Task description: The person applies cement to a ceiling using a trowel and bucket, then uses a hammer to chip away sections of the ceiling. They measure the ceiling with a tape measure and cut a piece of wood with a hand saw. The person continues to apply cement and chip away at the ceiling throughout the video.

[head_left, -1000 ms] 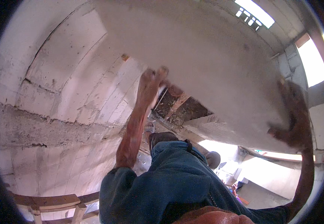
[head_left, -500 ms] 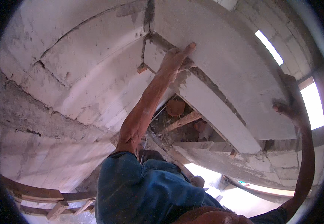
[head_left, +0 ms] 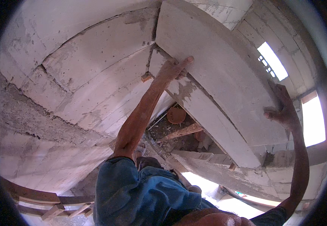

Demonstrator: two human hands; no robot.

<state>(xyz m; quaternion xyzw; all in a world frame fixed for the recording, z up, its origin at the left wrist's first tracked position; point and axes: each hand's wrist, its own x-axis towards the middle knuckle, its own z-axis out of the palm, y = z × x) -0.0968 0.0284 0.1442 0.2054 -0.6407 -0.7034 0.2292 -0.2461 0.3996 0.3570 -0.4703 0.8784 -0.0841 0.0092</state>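
A large pale grey concrete block (head_left: 216,67) sits at an angle on top of a narrower light block course (head_left: 212,116), its left end close against the block wall (head_left: 95,56). My left hand (head_left: 175,69) grips its lower edge near that end, thumb laid on the face and fingers tucked underneath. At the opposite end, my right hand (head_left: 284,107) holds the block with the thumb on the face and the fingers over the far edge. Dark mortar (head_left: 223,103) shows in the narrow joint under the block.
Below the course lie a round orange-brown container (head_left: 176,115) and a wooden beam (head_left: 182,132). A small brick-coloured piece (head_left: 146,77) sticks out of the wall joint. Timber framing (head_left: 39,197) runs at lower left. Bright openings (head_left: 314,122) break the wall at right.
The block has come down closer to the course, and the joint between them looks thinner. Both hands have stayed on the block and moved with it. The view has shifted slightly.
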